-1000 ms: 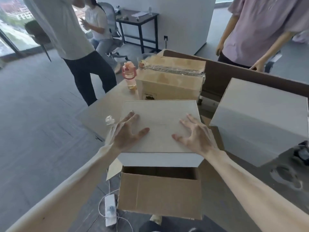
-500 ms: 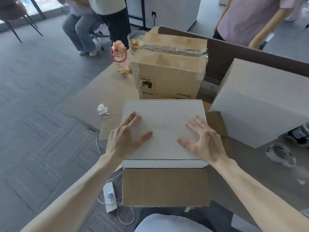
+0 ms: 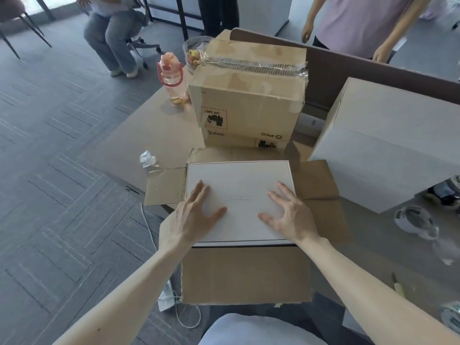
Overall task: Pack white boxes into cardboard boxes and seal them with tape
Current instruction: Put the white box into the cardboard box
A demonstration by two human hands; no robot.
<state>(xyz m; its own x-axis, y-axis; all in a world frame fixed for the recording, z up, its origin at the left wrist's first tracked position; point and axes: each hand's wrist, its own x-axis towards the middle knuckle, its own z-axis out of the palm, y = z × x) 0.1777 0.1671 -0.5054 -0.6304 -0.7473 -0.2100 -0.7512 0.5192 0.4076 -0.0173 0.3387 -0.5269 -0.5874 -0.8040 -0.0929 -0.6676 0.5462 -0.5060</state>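
Left hand, right hand pressing flat, fingers straight and spread, on white box, likely seating it level inside open cardboard box at surface edge. Flaps lying splayed outward, leaving opening free; taping not yet done.

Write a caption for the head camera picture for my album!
The left hand and right hand rest on a white box in an open carton, with a taped carton behind.
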